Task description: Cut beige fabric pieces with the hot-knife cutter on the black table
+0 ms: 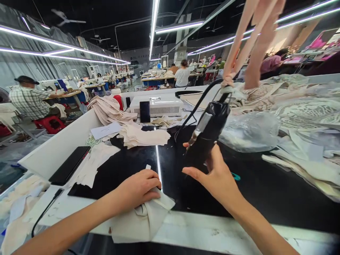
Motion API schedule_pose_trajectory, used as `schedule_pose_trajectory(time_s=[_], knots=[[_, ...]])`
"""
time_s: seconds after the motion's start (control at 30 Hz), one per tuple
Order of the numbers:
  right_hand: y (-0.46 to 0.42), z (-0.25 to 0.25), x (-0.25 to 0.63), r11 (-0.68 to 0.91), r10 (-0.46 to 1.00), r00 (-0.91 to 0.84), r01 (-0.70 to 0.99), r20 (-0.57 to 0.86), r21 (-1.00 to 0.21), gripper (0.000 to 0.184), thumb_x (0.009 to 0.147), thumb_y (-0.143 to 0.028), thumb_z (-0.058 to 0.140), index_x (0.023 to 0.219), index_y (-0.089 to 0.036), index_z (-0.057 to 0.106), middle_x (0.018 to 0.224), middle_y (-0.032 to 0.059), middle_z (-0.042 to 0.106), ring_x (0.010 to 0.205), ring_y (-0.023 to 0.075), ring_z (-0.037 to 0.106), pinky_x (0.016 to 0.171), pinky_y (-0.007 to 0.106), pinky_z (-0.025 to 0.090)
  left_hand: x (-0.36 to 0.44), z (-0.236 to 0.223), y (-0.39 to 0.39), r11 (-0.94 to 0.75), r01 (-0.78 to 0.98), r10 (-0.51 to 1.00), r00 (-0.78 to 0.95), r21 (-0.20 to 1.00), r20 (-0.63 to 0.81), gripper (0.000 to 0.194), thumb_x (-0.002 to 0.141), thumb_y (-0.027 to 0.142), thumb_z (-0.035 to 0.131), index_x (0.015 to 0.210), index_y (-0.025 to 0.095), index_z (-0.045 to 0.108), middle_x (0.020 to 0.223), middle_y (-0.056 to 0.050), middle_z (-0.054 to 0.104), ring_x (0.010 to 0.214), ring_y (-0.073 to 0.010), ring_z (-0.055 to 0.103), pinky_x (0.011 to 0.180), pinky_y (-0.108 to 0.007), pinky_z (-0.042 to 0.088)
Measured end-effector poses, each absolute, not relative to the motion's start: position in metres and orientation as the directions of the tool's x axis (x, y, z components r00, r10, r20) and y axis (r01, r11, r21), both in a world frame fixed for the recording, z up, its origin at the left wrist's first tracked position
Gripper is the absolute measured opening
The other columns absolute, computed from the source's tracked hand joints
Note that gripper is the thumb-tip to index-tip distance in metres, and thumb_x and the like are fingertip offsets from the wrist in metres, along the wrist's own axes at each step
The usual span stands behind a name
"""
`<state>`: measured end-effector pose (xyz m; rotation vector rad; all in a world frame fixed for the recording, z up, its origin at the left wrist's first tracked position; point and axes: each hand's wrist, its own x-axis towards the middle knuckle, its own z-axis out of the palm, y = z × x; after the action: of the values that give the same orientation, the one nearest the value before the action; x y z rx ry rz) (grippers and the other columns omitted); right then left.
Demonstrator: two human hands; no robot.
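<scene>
My left hand [142, 187] is closed on a stack of cream fabric pieces [143, 223] at the table's front edge. A narrow pale end [148, 166] sticks out beyond its fingers. My right hand [212, 170] is around the lower part of a black corded hand tool [208, 124] with a silver metal plate. Its thumb is stretched out apart from the tool, while the other fingers pass behind, one tip showing on the left. The tool hangs tilted from knotted pink fabric strips [236, 46]; its lower end blends into the dark table.
On the black tabletop [127, 170] lie cream fabric piles [143, 136], and a phone [69, 165] is at left. Another phone [145, 111] leans against a white box [162, 106]. Plastic-wrapped fabric [249, 132] sits at right, near a small teal object [236, 176]. Co-workers sit farther off.
</scene>
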<state>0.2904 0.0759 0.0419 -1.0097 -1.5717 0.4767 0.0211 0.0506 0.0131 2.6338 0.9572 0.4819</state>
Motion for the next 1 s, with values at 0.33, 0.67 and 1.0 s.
schedule_pose_trajectory(time_s=[0.33, 0.67, 1.0], knots=[[0.096, -0.027, 0.387, 0.416, 0.763, -0.246, 0.895, 0.597, -0.163, 0.069, 0.103, -0.072, 0.039, 0.127, -0.019, 0.075, 0.12, 0.0205, 0.077, 0.109, 0.0403, 0.072, 0.09, 0.054, 0.06, 0.025, 0.032, 0.049, -0.605, 0.696, 0.763, 0.645, 0.387, 0.032, 0.016, 0.097, 0.009, 0.071, 0.09, 0.019, 0.06, 0.095, 0.0, 0.063, 0.091, -0.0175, 0.061, 0.081, -0.026, 0.048], [0.097, -0.022, 0.373, 0.442, 0.793, -0.204, 0.841, 0.575, -0.312, 0.053, 0.105, -0.061, 0.035, 0.087, -0.024, 0.069, 0.082, 0.0111, 0.07, 0.073, 0.0279, 0.068, 0.067, 0.04, 0.052, 0.026, 0.048, 0.048, -0.523, 0.779, 0.818, 0.573, 0.345, -0.053, 0.014, 0.098, 0.028, 0.071, 0.089, 0.018, 0.069, 0.085, 0.0, 0.063, 0.077, -0.0164, 0.058, 0.067, -0.025, 0.039], [0.05, -0.01, 0.367, 0.371, 0.889, 0.066, 0.476, 0.453, -0.797, 0.038, 0.096, -0.068, 0.054, 0.089, -0.031, 0.053, 0.057, -0.0011, 0.063, 0.04, 0.0193, 0.054, 0.037, 0.031, 0.041, 0.032, 0.049, 0.04, 0.002, 0.52, 0.842, 0.459, 0.854, -0.281, 0.039, 0.08, 0.052, 0.077, 0.079, 0.014, 0.073, 0.07, 0.002, 0.052, 0.065, -0.0125, 0.043, 0.059, -0.024, 0.03]])
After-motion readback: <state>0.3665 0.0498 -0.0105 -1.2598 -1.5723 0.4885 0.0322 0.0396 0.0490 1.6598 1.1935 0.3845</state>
